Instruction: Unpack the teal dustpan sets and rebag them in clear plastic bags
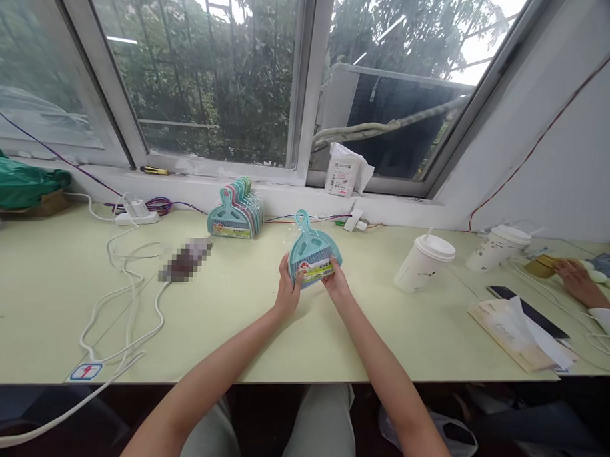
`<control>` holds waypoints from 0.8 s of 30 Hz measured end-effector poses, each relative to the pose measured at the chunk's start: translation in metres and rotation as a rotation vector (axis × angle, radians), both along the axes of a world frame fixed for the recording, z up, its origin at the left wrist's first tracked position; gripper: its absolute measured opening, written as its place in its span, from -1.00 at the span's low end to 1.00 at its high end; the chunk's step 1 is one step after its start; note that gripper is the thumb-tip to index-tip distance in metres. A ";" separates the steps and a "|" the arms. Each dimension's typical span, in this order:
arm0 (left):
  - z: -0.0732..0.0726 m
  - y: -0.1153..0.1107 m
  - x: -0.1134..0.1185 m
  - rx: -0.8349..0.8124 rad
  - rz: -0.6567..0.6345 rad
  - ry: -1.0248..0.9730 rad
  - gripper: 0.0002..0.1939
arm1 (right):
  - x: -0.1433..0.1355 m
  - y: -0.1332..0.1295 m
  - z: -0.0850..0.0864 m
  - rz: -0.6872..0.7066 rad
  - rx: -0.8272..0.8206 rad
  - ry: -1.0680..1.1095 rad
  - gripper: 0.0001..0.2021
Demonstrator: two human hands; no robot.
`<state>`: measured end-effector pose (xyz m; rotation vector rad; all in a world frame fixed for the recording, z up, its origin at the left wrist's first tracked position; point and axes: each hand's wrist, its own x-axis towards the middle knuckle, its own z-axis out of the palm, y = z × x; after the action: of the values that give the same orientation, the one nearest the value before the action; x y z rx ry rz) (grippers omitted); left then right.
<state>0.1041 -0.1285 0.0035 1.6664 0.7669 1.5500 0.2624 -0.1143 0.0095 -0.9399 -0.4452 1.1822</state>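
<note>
Between both hands, just above the table, is a light-blue dustpan and brush set (311, 247) in clear wrap, with a yellow-green label across its bristles. My left hand (288, 286) is closed on its lower left edge, thumb in front. At its lower right side, my right hand (336, 281) grips the same set. Its handle points up and away from me. Behind it to the left, a row of similar wrapped dustpan sets (234, 211) stands against the wall in blue, pink and green.
White cables and a power strip (137, 217) lie left, near a blurred object (186, 259). On the right stand two white paper cups (426, 261), a phone (527, 311) and a paper bag (514, 332). Another person's hand (580, 283) rests at far right. A tissue pack (343, 173) sits on the sill.
</note>
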 end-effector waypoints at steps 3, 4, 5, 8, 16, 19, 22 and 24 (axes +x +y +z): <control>0.005 0.002 -0.003 -0.030 0.073 -0.078 -0.30 | -0.004 -0.005 0.008 0.154 0.175 -0.037 -0.69; 0.007 0.003 -0.005 -0.039 0.090 -0.102 -0.30 | -0.005 -0.007 0.010 0.194 0.220 -0.055 -0.67; 0.008 0.004 -0.005 -0.043 0.102 -0.118 -0.29 | -0.007 -0.008 0.011 0.216 0.249 -0.071 -0.64; 0.008 0.005 -0.006 -0.040 0.085 -0.095 -0.27 | -0.009 -0.008 0.007 0.151 0.241 -0.086 -0.61; 0.004 0.001 0.000 0.026 -0.035 -0.008 -0.20 | -0.006 -0.001 -0.003 -0.025 0.115 -0.012 -0.64; 0.003 0.001 0.000 0.017 -0.021 -0.021 -0.21 | -0.006 -0.001 -0.001 -0.037 0.083 0.005 -0.67; 0.002 0.002 -0.001 0.025 -0.016 0.008 -0.22 | -0.006 -0.001 0.001 -0.051 0.045 0.020 -0.71; 0.000 0.003 -0.001 0.035 -0.019 0.035 -0.22 | -0.004 0.000 0.001 -0.049 0.008 0.032 -0.74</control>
<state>0.1034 -0.1253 0.0036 1.7259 0.7442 1.5325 0.2582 -0.1148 0.0104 -0.9189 -0.3986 1.1490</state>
